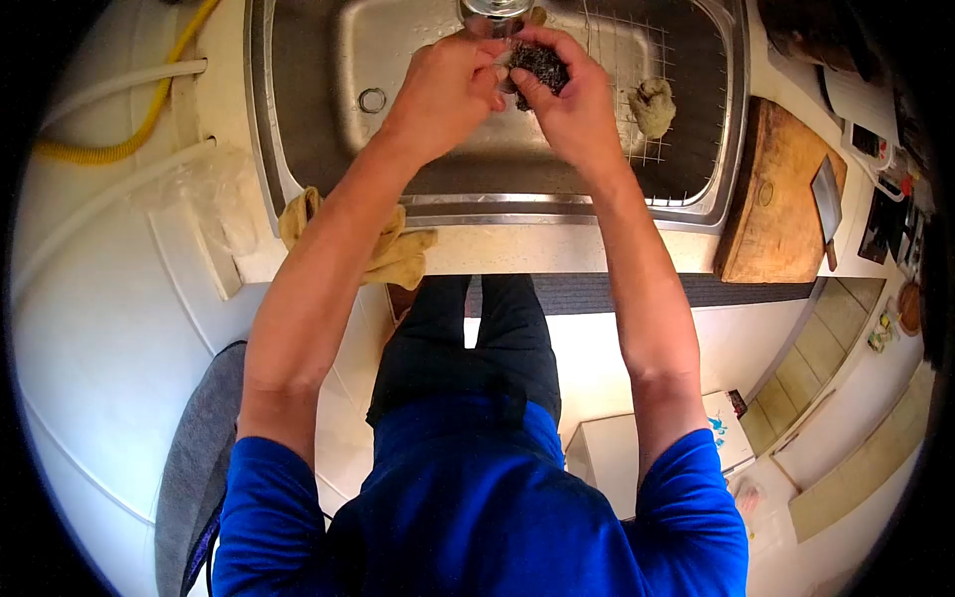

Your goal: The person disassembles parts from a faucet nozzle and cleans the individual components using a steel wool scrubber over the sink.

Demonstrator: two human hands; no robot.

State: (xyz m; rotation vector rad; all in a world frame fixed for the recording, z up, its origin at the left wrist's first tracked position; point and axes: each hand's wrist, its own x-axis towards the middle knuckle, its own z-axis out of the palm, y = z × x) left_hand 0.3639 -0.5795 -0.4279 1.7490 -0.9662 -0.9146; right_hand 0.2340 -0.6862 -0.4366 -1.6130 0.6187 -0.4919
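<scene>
Both hands meet over the steel sink (477, 179), just below the shiny tap (497, 8). My right hand (582, 104) is closed around a dark, curly steel wool scourer (538, 68), its thumb pressed on the near side. Close beside it, my left hand (448, 95) has its fingers bent together in a pinch, touching the right fingertips. Whatever sits between the left fingers is small or see-through and I cannot make it out. A pale, frayed scrubber (653, 107) lies on the wire rack (637, 149) at the sink's right side.
A tan cloth (403, 261) drapes over the counter's front edge below my left forearm. On the right are a wooden cutting board (771, 209) and a cleaver (827, 204) lying over its edge. A yellow hose (149, 124) and white pipes run along the left.
</scene>
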